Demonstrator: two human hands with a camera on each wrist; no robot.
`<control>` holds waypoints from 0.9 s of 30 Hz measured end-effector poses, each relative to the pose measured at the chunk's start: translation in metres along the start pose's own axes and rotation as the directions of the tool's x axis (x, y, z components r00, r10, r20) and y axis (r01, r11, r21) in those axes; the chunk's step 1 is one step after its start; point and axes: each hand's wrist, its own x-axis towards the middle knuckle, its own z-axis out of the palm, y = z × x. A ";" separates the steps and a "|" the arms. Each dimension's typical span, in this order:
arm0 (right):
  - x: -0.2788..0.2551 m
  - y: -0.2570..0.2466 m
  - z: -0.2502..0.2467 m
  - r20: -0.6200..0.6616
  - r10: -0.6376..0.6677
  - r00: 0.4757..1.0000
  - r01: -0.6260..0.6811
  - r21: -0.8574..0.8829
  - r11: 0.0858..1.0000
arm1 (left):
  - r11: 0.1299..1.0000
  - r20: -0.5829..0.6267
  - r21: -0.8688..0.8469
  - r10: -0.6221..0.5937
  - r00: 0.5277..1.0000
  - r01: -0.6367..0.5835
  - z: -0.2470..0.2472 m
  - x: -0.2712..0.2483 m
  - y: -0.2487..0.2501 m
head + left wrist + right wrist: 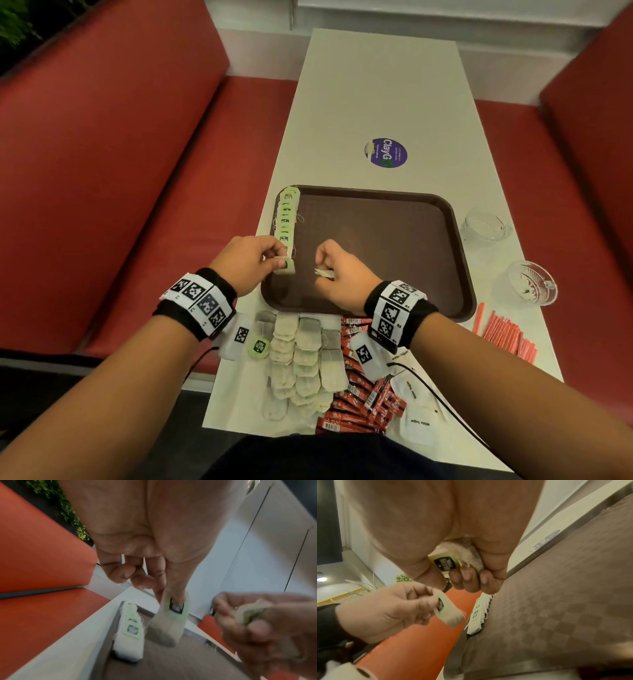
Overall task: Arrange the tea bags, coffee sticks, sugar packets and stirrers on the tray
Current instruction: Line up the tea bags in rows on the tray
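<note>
A brown tray [394, 233] lies on the white table. A row of overlapping green-tagged tea bags [287, 214] runs down the tray's left edge, also seen as tea bags [129, 631] and tea bags [478, 614]. My left hand [251, 260] pinches one tea bag [286, 267] by its green tag just above the near end of that row; the bag [169, 622] hangs from thumb and finger. My right hand [337, 270] is curled over the tray, gripping more tea bags [453, 559] in its fist.
Loose tea bags [301, 356], red coffee sticks [363, 394] and white sugar packets [416, 421] lie near the table's front edge. Red stirrers [507, 334] lie to the right with two glass dishes [527, 282]. Red benches flank the table.
</note>
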 end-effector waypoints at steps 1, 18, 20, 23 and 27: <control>0.000 0.000 -0.002 0.006 0.008 1.000 -0.008 -0.002 1.000 | 0.998 0.073 0.053 -0.025 0.997 0.021 0.003 0.005 -0.004; -0.001 0.012 -0.006 0.034 0.050 0.998 -0.050 -0.004 0.999 | 0.922 -0.023 0.331 -0.205 0.979 0.201 0.023 0.053 -0.020; -0.001 0.012 -0.006 0.031 0.051 0.998 -0.051 -0.006 0.999 | 0.897 0.027 0.390 -0.236 0.971 0.207 0.028 0.051 -0.012; -0.001 0.014 -0.005 0.027 0.045 0.999 -0.045 -0.011 0.999 | 0.869 0.072 0.448 -0.271 0.960 0.211 0.034 0.053 -0.006; 0.000 0.017 -0.007 0.022 0.061 0.998 -0.061 0.016 0.998 | 0.839 0.071 0.503 -0.281 0.957 0.209 0.037 0.059 -0.009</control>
